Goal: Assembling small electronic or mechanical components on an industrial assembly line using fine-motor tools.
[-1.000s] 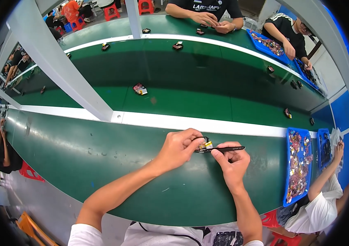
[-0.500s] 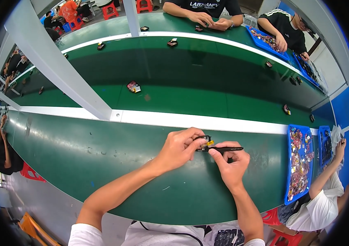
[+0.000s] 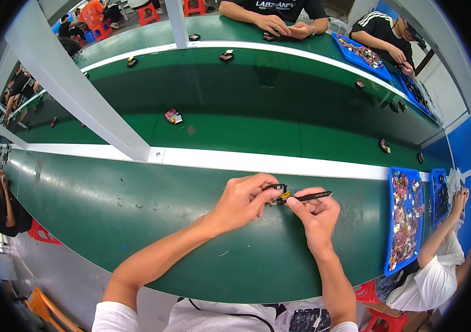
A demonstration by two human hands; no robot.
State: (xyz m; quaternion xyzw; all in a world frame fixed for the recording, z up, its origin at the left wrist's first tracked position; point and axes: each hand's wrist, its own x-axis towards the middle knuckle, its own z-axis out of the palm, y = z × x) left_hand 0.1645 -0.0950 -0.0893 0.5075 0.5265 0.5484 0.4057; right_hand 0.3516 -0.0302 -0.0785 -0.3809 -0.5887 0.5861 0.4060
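Observation:
Over the green bench (image 3: pixel 152 232), my left hand (image 3: pixel 241 200) pinches a small black plastic casing (image 3: pixel 277 188) between thumb and fingers. A yellow piece (image 3: pixel 285 195) shows at the casing's right side; its finer details are too small to make out. My right hand (image 3: pixel 317 217) is closed around black tweezers (image 3: pixel 317 196), whose rear end points right and slightly up. Their tips reach the casing beside the yellow piece, partly hidden by my fingers.
A blue tray (image 3: pixel 388 260) of small wired parts stands right, with another blue tray (image 3: pixel 433 177) of black pieces beyond. Behind a white rail (image 3: pixel 235 159), a green conveyor belt (image 3: pixel 246 130) carries scattered casings (image 3: pixel 173 115). A slanted post (image 3: pixel 80 88) rises left. Co-workers sit around.
Casings on the belt have shifted slightly left. My right hand has moved a little right, and the tweezers' rear end has tilted up. My left hand stays nearly still.

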